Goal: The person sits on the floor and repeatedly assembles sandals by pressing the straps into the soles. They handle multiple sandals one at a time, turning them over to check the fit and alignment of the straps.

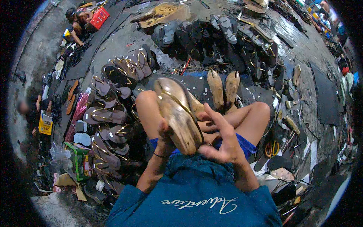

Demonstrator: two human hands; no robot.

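I sit cross-legged on the floor and hold a tan wooden shoe last upright in front of me, with a thin gold strap stretched over it. My left hand grips the last from its left side near the lower end. My right hand is at the last's right edge, fingers spread, fingertips touching the strap and the sole edge. Two more wooden lasts stand just beyond my knees.
A spread of brown sandals with gold straps lies at my left. Dark sandal soles are piled ahead. A green box sits at lower left, orange-handled scissors at right. Other people sit at far upper left.
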